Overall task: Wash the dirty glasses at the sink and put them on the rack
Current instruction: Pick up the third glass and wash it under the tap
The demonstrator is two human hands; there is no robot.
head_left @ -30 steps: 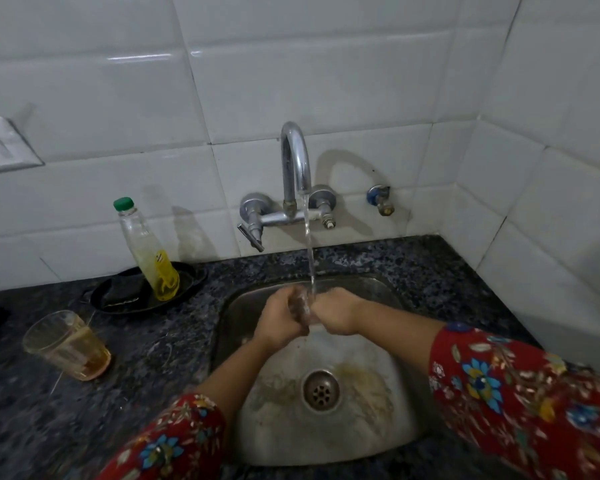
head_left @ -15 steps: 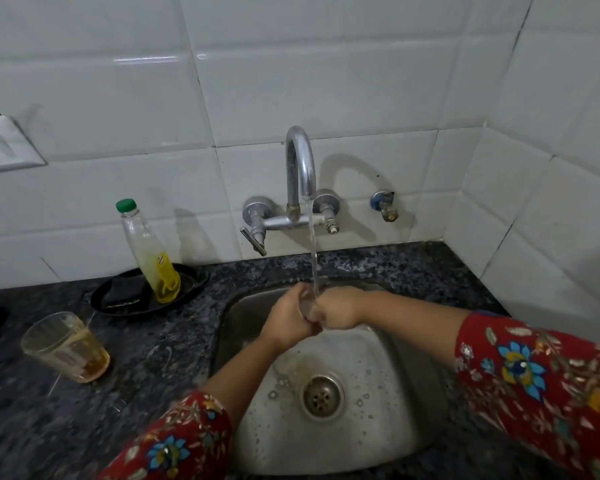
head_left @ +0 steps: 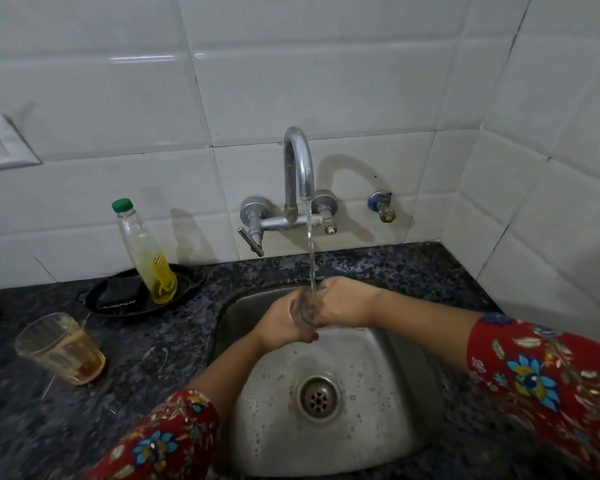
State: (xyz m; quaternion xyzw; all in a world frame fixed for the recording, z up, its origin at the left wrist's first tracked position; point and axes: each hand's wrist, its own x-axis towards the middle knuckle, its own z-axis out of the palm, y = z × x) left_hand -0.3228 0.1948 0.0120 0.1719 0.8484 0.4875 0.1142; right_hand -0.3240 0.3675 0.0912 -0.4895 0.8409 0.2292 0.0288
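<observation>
A clear glass (head_left: 303, 308) is held over the steel sink (head_left: 388, 410) under the water running from the chrome tap (head_left: 298, 168). My left hand (head_left: 279, 323) grips the glass from the left and below. My right hand (head_left: 343, 301) grips it from the right, and its fingers are hidden behind the glass. Both hands cover most of the glass. A second glass (head_left: 61, 348) with brownish liquid in its bottom stands on the dark granite counter (head_left: 146, 368) at the left.
A clear bottle (head_left: 144, 252) with a green cap and yellow liquid stands in a black dish (head_left: 187, 282) that also holds a dark scrubber (head_left: 118, 294). A small valve (head_left: 381, 204) sticks out of the tiled wall. The drain (head_left: 319, 394) sits mid-sink.
My hands have turned the glass under the stream, so more of it shows between them. The brown residue on the sink floor has washed away, leaving droplets.
</observation>
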